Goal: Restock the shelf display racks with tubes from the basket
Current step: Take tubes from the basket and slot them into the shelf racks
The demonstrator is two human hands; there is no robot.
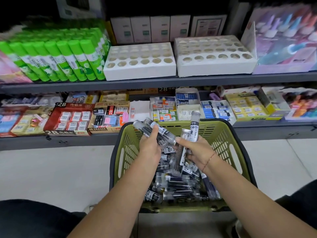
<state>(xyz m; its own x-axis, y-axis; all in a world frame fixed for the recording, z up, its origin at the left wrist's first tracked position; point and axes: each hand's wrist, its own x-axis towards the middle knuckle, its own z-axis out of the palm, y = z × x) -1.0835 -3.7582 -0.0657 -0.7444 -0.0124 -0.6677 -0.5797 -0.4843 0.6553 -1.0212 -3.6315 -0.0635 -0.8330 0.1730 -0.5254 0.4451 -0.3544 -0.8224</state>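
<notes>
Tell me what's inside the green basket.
The green basket holds a loose pile of clear tubes with dark contents. The left hand and right hand above it each grip several more. Its floor is hidden under the pile.

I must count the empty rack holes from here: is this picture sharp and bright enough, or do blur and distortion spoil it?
Head view: the left white rack and right white rack are lit and sharp enough to count holes. Head view, edges: the green glue sticks smear, the frame's top goes dark, the shelf edge bows slightly.
</notes>
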